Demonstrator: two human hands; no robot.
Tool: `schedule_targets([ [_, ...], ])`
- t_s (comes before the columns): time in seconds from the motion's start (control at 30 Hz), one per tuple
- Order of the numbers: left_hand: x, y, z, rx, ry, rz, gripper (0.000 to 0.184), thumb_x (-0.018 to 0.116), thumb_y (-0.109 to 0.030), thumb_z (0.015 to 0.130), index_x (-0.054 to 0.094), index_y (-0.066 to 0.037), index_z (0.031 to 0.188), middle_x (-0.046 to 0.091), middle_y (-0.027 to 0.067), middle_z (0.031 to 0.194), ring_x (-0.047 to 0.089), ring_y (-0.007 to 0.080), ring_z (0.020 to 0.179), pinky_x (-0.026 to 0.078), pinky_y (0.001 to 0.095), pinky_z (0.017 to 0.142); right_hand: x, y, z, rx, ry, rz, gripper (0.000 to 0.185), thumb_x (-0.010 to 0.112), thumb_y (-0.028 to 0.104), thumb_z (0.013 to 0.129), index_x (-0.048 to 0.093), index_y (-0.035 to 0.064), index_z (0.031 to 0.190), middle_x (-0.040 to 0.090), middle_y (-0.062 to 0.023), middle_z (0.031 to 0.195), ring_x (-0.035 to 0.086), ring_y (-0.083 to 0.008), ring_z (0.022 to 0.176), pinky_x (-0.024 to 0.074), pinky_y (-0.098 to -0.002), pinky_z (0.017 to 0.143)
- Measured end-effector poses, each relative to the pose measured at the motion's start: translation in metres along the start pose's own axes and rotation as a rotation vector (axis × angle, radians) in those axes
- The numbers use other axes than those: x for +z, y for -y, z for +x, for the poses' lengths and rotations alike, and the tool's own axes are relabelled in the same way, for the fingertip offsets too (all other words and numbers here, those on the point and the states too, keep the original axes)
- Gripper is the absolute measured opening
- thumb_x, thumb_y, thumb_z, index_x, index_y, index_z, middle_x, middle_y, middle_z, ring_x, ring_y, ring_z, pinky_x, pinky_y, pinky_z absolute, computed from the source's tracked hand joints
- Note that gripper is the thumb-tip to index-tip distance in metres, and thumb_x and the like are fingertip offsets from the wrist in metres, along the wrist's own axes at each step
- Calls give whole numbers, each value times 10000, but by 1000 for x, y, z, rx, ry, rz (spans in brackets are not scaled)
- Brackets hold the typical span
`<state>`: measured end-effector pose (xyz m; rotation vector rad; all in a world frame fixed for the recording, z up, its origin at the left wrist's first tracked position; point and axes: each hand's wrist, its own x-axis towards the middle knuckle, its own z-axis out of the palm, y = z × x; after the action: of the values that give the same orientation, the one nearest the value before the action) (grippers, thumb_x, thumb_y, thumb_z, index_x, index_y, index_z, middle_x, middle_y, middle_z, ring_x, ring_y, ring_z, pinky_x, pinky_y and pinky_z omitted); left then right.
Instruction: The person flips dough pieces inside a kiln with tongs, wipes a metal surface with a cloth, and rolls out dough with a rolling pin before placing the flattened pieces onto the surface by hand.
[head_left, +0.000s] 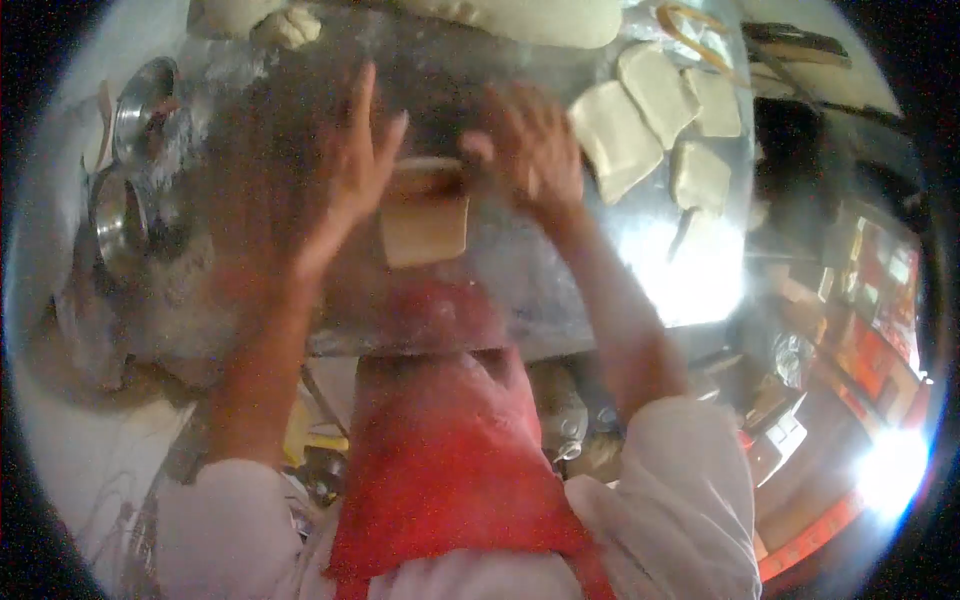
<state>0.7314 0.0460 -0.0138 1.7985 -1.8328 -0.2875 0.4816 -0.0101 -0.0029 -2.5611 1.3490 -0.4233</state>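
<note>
A flat piece of dough point(425, 225) lies on the metal worktop point(530, 290) in front of the red apron. Above its left edge is my left hand point(362, 150), fingers apart and holding nothing. My right hand point(528, 145), blurred by motion, is spread just beyond the dough's upper right corner. Something dark and blurred lies between the two hands at the dough's far edge; I cannot make it out. Several flat dough pieces point(618, 140) lie to the right of my right hand, some overlapping.
A large dough mass point(540, 18) lies at the far edge, with a small lump point(288, 27) to its left. Two metal bowls point(120, 215) stand at the left. A looped tan band point(690, 35) is at the top right. Boxes point(870, 350) and clutter are beyond the right edge.
</note>
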Motion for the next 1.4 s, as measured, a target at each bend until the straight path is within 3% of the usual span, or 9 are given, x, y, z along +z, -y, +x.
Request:
schedule_targets([
  [0.1, 5, 6, 15, 89, -53, 41, 646, 618, -341, 1025, 394, -40, 1550, 641, 269, 1315, 620, 476, 1148, 491, 508, 993, -4, 9, -1, 96, 17, 109, 722, 561, 569, 989, 475, 83, 1516, 506, -235, 1511, 451, -421, 1421, 341, -535, 1184],
  [0.23, -20, -36, -115, 52, 168, 106, 871, 671, -498, 933, 338, -52, 1603, 393, 213, 1617, 370, 399, 1498, 282, 565, 1211, -5, 48, -123, 71, 168, 30, 678, 549, 458, 1014, 408, 101, 1573, 474, -217, 1551, 415, -393, 1463, 331, -533, 1196],
  [0.53, 16, 6, 1, -57, 76, -134, 750, 613, -366, 1024, 271, -95, 1634, 390, 227, 1619, 359, 456, 1489, 296, 581, 1211, -1, -4, 26, 3, -39, 132, 688, 561, 567, 988, 513, 97, 1487, 572, -222, 1421, 531, -417, 1321, 427, -523, 1108],
  [0.73, -47, -77, -149, 75, 331, 243, 877, 698, -526, 909, 347, -125, 1605, 289, 157, 1679, 278, 407, 1537, 273, 613, 1197, -17, 61, -154, 32, 82, 53, 658, 577, 478, 977, 504, 67, 1485, 577, -171, 1438, 506, -345, 1377, 316, -554, 1176],
  [0.87, -38, -72, -130, -5, 406, 257, 798, 682, -483, 940, 401, -86, 1573, 318, 179, 1665, 304, 376, 1534, 272, 580, 1210, -28, 58, -153, 27, 102, 73, 503, 739, 312, 851, 621, 106, 1294, 656, -80, 1235, 610, -296, 1185, 466, -473, 996],
  [0.97, 8, -20, -82, -241, 187, -338, 675, 682, -329, 957, 453, -54, 1529, 465, 258, 1540, 463, 437, 1407, 394, 470, 1159, -44, 50, -148, -75, 51, 90, 409, 738, 256, 831, 652, 129, 1210, 662, -57, 1169, 630, -280, 1122, 493, -444, 925],
  [1.03, -2, -28, -57, -138, 259, 88, 514, 753, -206, 867, 593, -54, 1331, 625, 227, 1221, 631, 415, 1128, 519, 469, 958, -53, 43, -161, -168, 105, 159, 449, 638, 205, 872, 608, 125, 1313, 622, -84, 1272, 588, -299, 1190, 450, -482, 1031],
  [1.27, -53, -38, -64, -517, 277, -589, 219, 638, -196, 969, 564, -54, 1118, 598, 69, 1028, 584, 196, 936, 484, 374, 847, -48, 34, -222, 21, 146, 145, 515, 683, 240, 862, 604, 177, 1367, 544, -102, 1455, 521, -331, 1331, 413, -517, 1078],
  [1.4, -83, -84, -72, -381, 105, -723, 188, 580, -173, 1007, 543, -48, 1143, 579, 53, 1028, 552, 171, 954, 479, 350, 877, -49, 38, -226, 40, 128, 167, 528, 696, 270, 860, 602, 179, 1371, 538, -98, 1467, 508, -335, 1348, 412, -517, 1074],
])
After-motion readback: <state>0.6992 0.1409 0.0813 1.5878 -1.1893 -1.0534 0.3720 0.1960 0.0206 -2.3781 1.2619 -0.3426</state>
